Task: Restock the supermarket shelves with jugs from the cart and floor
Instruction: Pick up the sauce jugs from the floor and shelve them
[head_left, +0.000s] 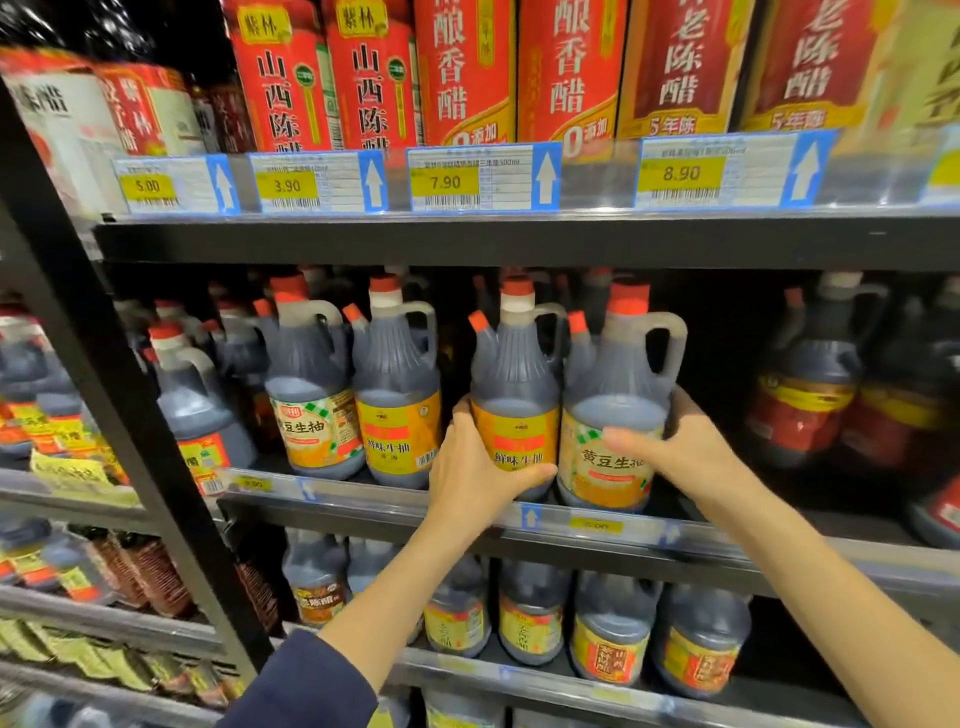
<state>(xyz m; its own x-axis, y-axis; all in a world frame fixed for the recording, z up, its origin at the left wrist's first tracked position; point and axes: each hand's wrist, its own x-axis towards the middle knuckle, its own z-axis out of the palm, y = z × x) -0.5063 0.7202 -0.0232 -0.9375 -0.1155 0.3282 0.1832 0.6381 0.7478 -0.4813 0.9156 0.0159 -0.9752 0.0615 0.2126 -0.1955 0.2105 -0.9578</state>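
1. Shelving: a black metal rack with a slanting black upright (104, 395) at the left and dark shelf boards. The lighting is dim behind the front rows.
2. Upper shelf (519, 241): carries tall red-labelled bottles (462, 73). Its front rail holds price tags (483, 179) with blue arrows pointing up.
3. Middle shelf (395, 512): carries dark-liquid jugs with red caps and loop handles, several rows deep.
4. Orange-label jug (517, 374): stands upright at the front edge of the middle shelf. The left hand (472, 467) grips its lower body, thumb across the label and fingers wrapped round the left side.
5. Checked-label jug (618, 384): stands upright just beside the orange-label jug, on its right. The right hand (685, 447) grips it, thumb across the label and fingers behind the right side.
6. Two matching jugs (311, 395) stand further left on the same shelf; red-label jugs (810, 395) stand to the right, past a gap.
7. Lower shelf: a row of dark jugs (613, 629) with yellow and red labels.
8. A dark blue sleeve (306, 686) covers the left forearm.
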